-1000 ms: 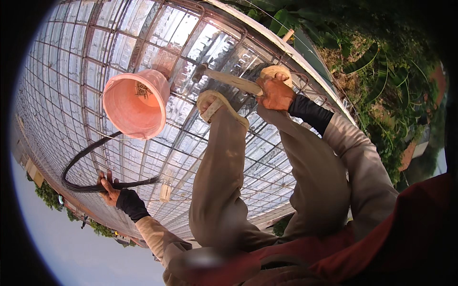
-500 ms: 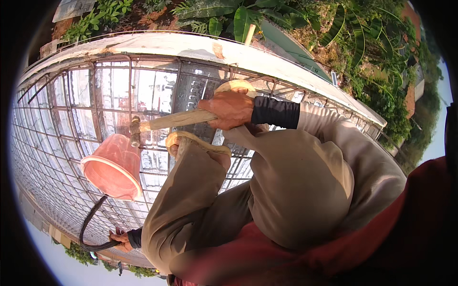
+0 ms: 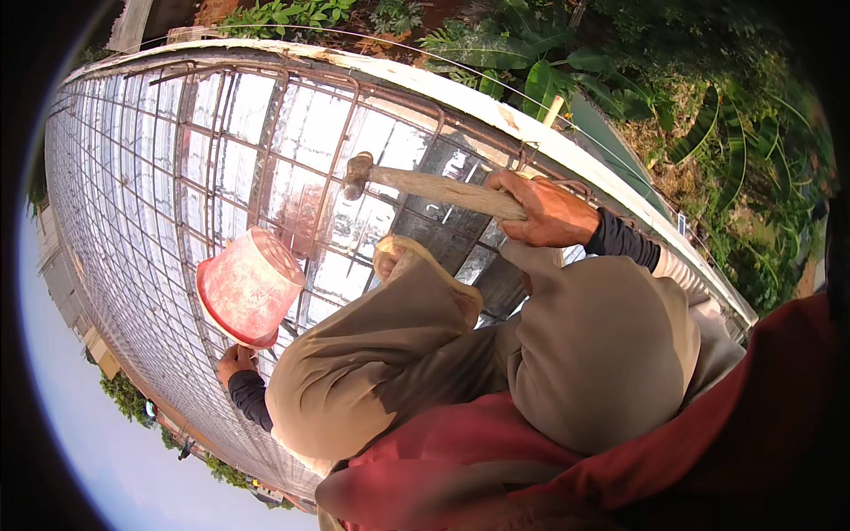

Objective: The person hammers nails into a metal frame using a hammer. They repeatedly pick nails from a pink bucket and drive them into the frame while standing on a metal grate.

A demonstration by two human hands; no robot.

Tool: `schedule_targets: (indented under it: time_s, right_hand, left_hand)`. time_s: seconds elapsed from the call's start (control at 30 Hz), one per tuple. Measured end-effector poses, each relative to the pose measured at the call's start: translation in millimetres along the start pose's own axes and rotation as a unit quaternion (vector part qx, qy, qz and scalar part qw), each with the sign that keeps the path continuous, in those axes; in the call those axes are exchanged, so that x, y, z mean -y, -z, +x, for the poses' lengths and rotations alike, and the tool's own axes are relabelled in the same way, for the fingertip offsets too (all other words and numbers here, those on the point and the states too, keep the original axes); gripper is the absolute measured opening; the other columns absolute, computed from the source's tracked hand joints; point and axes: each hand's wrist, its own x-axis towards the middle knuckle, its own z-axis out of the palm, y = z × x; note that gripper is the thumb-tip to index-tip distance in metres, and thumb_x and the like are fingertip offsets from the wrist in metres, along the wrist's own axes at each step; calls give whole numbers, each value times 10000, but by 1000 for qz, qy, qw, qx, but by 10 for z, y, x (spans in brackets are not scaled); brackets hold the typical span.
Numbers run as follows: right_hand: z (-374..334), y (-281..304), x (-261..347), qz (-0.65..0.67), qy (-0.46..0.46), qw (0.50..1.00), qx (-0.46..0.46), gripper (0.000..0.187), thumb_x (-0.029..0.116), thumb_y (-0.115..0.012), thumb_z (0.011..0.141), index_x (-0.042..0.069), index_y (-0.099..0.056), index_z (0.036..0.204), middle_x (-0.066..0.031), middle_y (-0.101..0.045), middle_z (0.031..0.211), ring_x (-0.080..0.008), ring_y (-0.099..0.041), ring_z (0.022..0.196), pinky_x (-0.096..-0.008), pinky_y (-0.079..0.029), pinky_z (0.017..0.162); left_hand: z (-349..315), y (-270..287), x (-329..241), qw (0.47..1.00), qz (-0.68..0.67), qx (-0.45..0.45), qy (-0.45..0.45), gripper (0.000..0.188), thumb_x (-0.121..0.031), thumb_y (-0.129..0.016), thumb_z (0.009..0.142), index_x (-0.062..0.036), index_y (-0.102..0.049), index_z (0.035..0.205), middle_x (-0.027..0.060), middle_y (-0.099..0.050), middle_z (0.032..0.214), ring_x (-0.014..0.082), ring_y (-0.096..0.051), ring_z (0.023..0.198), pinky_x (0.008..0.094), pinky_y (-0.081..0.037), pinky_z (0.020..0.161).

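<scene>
My right hand (image 3: pixel 553 212) is closed round the wooden handle of a hammer (image 3: pixel 434 188). Its metal head points left, above the rebar grid. At the left, a reddish-pink bucket (image 3: pixel 255 285) is tipped over, its base turned up toward the hammer and its mouth facing down and left. My left hand (image 3: pixel 237 363) is closed at the bucket's rim; the bucket hides the fingertips and the handle. Between the bucket and my right hand, one foot in a yellowish sandal (image 3: pixel 387 258) rests on the grid.
A rebar grid (image 3: pixel 181 142) lies over shiny metal decking and stretches away to the left. Along the far side runs a pale concrete edge (image 3: pixel 416 84), with bent bars beside it. Plants (image 3: pixel 540 88) and a greenish roof lie beyond and below that edge.
My left hand has come in close to the bucket, which has turned so its base shows. The dark curved handle is out of sight. The view has swung, and hammer and bucket appear farther right.
</scene>
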Motion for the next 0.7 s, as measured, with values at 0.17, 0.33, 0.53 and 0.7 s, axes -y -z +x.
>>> schedule_targets:
  time_s: [0.17, 0.33, 0.53, 0.7]
  right_hand:
    - [-217, 810, 315, 74, 48, 990, -106, 440, 232, -691, 880, 29, -547, 1242, -104, -608, 807, -254, -633, 735, -400, -507, 671]
    - [140, 1497, -1, -54, 167, 956, -236, 523, 438, -583, 1004, 72, -487, 1365, 8, -495, 691, -60, -505, 521, -254, -455, 456]
    - [975, 1560, -784, 40, -37, 976, -209, 503, 382, -581, 993, -28, -477, 1264, -9, -472, 616, -97, -473, 440, -267, -403, 409]
    - [1679, 1413, -1298, 67, -180, 981, -8, 660, 317, -597, 1015, 11, -278, 1505, -10, -504, 666, -78, -484, 427, -253, -450, 351]
  left_hand:
    - [-129, 424, -1967, 880, 34, -230, -415, 225, -223, -656, 985, -60, -731, 1120, 148, -755, 964, 246, -731, 855, 368, -570, 770]
    - [125, -225, -3558, 719, 7, -120, -684, 364, -98, -661, 945, -101, -621, 1307, 158, -682, 1203, 360, -636, 1103, 418, -509, 950]
    - [114, -1585, -4608, 613, 331, 38, -717, 608, -377, -719, 894, -177, -462, 1408, 186, -640, 1290, 383, -454, 1364, 467, -325, 1175]
    - [332, -2208, -4783, 565, 234, 11, -791, 503, -360, -714, 892, -218, -533, 1339, 203, -730, 1030, 340, -563, 1277, 462, -262, 1208]
